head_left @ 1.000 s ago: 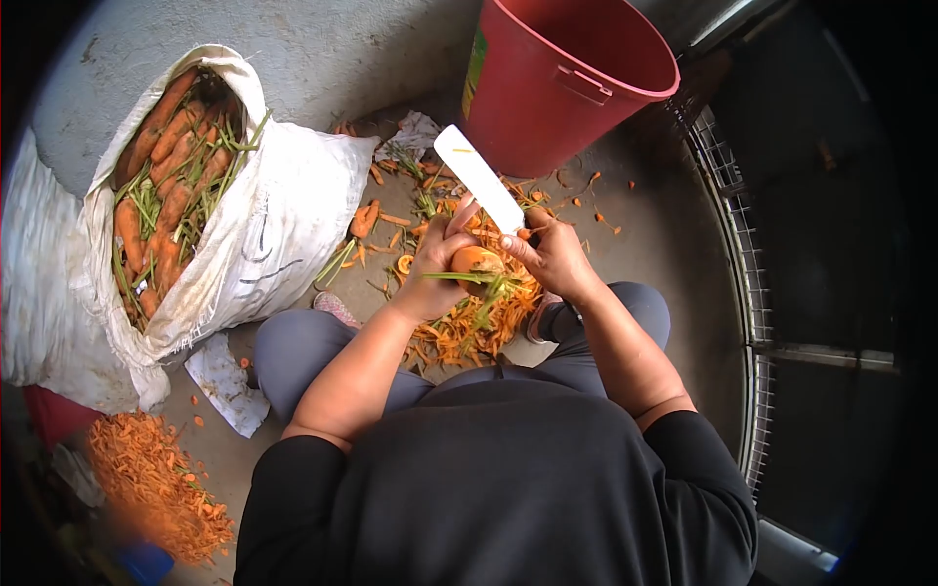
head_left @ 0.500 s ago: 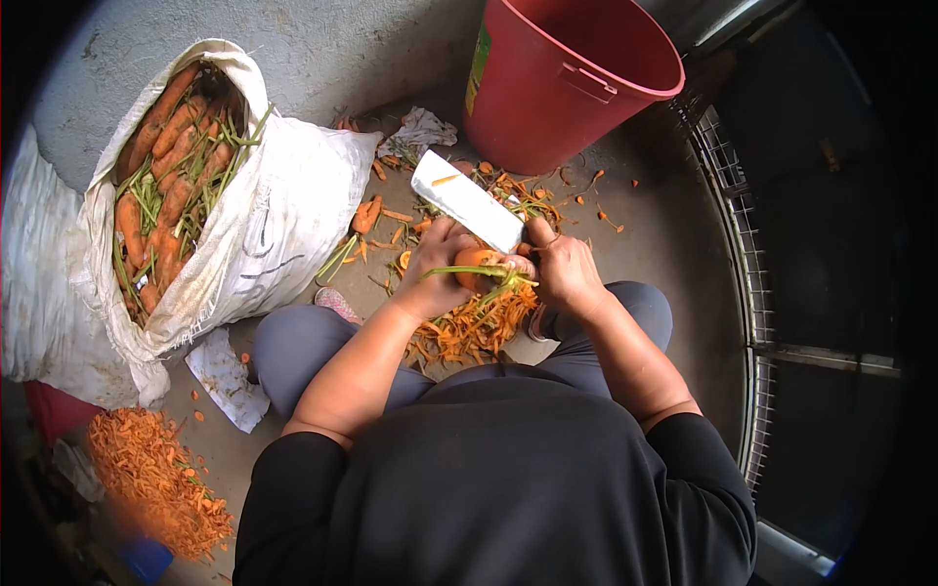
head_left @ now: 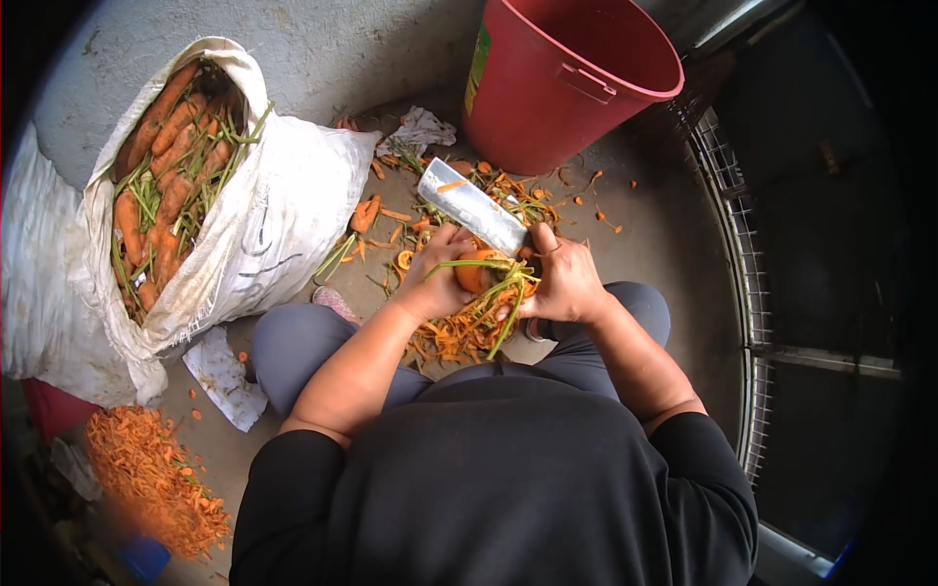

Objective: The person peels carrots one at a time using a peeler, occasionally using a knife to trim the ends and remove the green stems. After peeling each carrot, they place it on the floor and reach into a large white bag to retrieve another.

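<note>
My left hand (head_left: 435, 278) is closed around an orange carrot (head_left: 475, 274) with green stems (head_left: 510, 283) at its right end. Just to the right, my right hand (head_left: 567, 278) is closed on the handle of a wide-bladed knife (head_left: 474, 205). Its broad blade points up and to the left above the carrot, with an orange sliver on it. Most of the handle is hidden in my fingers. Below both hands lies a heap of carrot peelings (head_left: 459, 337) between my legs.
An open white sack (head_left: 283, 210) of carrots (head_left: 171, 195) leans at the left. Behind my hands stands a red bin (head_left: 547, 98). More shredded peelings (head_left: 156, 479) lie at the lower left, near a white scrap (head_left: 225, 376). A wire mesh (head_left: 747, 254) runs along the right.
The knife blade has tilted and shifted slightly right. The green stems now hang lower, over the peelings, and my right hand has turned a little.
</note>
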`<state>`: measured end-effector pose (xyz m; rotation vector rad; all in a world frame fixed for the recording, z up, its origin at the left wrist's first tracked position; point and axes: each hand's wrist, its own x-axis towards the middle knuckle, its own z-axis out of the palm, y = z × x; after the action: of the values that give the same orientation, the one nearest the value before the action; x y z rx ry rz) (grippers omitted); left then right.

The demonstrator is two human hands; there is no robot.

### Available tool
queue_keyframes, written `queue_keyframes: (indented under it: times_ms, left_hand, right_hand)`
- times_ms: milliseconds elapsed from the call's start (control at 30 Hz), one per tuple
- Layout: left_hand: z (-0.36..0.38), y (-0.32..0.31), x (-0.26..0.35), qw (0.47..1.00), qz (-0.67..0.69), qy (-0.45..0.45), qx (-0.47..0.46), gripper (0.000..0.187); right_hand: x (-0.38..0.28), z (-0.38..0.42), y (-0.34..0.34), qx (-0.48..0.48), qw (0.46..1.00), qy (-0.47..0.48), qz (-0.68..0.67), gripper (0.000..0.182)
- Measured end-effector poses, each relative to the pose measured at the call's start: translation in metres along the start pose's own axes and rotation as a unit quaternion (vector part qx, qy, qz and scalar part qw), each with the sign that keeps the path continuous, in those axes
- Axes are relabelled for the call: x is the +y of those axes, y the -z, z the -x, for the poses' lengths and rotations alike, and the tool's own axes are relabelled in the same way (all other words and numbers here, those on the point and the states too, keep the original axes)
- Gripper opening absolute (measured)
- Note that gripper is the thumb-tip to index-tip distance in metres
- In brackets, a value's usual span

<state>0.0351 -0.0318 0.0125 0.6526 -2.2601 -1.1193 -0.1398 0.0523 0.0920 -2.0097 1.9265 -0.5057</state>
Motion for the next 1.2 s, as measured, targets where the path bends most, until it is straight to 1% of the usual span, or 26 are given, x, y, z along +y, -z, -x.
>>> queue_keyframes:
  times_ms: [67,100,200,233,300,400,433,500,567,633,733,767,867,900,967,1000,1033,1067,1100,1133,1167,1200]
  left_hand:
    - [0.0,-0.002,0.001,1.0,-0.018,-0.016,0.007,0.037]
    - [0.0,-0.001,0.004,0.999,-0.028,-0.023,0.01,0.036]
    - [-0.004,0.003,0.015,0.996,-0.078,-0.038,0.014,0.039]
    - [-0.003,0.002,0.013,0.997,-0.071,-0.037,0.006,0.039]
    - [-0.001,-0.001,0.006,0.998,-0.058,-0.034,-0.011,0.041]
    - [0.0,-0.001,0.002,0.998,0.006,0.038,-0.05,0.044]
    - [0.001,-0.001,-0.002,0.992,0.044,0.062,-0.103,0.045]
    - [0.0,-0.004,-0.015,0.965,0.12,0.107,-0.208,0.047]
    - [0.002,-0.006,-0.024,0.931,0.15,0.161,-0.291,0.049]
    - [0.002,-0.007,-0.026,0.896,0.197,0.191,-0.349,0.052]
    - [-0.002,-0.008,-0.014,0.947,0.081,0.164,-0.264,0.053]
    - [-0.001,-0.007,-0.009,0.957,0.087,0.17,-0.218,0.052]
    - [-0.002,-0.006,0.0,0.966,0.013,0.23,-0.115,0.048]
    - [0.003,-0.025,-0.019,0.973,-0.034,0.227,-0.03,0.044]
    - [0.003,-0.027,-0.012,0.979,-0.11,0.154,0.072,0.041]
    - [0.003,-0.026,-0.009,0.975,-0.147,0.116,0.123,0.039]
    - [0.002,-0.02,-0.005,0.979,-0.142,0.099,0.112,0.038]
    - [0.002,-0.017,-0.014,0.989,-0.042,0.138,0.036,0.039]
    - [0.0,-0.01,-0.02,0.982,0.058,0.175,-0.041,0.04]
    - [-0.002,-0.005,-0.022,0.958,0.156,0.208,-0.117,0.041]
    - [0.0,-0.007,-0.019,0.935,0.227,0.252,-0.107,0.043]
    - [0.0,-0.007,-0.015,0.929,0.261,0.242,-0.101,0.042]
  right_hand:
    - [-0.006,-0.002,-0.003,-0.027,0.997,-0.07,0.006,0.079]
    - [-0.007,-0.005,-0.004,-0.036,0.996,-0.088,0.004,0.081]
    - [-0.007,-0.011,-0.01,-0.056,0.992,-0.112,0.002,0.077]
    - [-0.005,-0.012,-0.012,-0.043,0.994,-0.103,-0.02,0.073]
    - [0.002,-0.014,-0.016,-0.06,0.993,-0.093,-0.03,0.072]
    - [0.008,-0.015,-0.018,-0.067,0.995,-0.057,-0.048,0.069]
    - [0.009,-0.016,-0.018,-0.067,0.995,-0.041,-0.056,0.068]
    - [0.01,-0.017,-0.016,-0.101,0.992,-0.023,-0.066,0.067]
    - [0.008,-0.018,-0.013,-0.132,0.989,-0.007,-0.06,0.066]
    - [0.003,-0.018,-0.011,-0.164,0.986,0.006,-0.04,0.064]
    - [0.008,-0.017,-0.017,-0.102,0.993,-0.016,-0.055,0.063]
    - [0.007,-0.016,-0.017,-0.109,0.992,-0.041,-0.048,0.061]
    - [0.004,-0.014,-0.029,-0.06,0.987,-0.098,-0.114,0.054]
    - [0.003,-0.013,-0.035,-0.061,0.979,-0.121,-0.153,0.043]
    - [-0.004,-0.015,-0.044,-0.034,0.964,-0.168,-0.202,0.042]
    - [-0.005,-0.016,-0.048,-0.021,0.955,-0.191,-0.226,0.043]
    - [-0.002,-0.016,-0.055,0.005,0.95,-0.165,-0.267,0.043]
    - [0.002,-0.017,-0.053,-0.014,0.928,-0.157,-0.337,0.044]
    - [0.007,-0.02,-0.048,-0.032,0.902,-0.149,-0.405,0.044]
    - [0.012,-0.023,-0.044,-0.048,0.87,-0.139,-0.47,0.045]
    - [0.015,-0.023,-0.041,-0.086,0.826,-0.157,-0.535,0.053]
    - [0.014,-0.024,-0.044,-0.07,0.802,-0.201,-0.559,0.062]
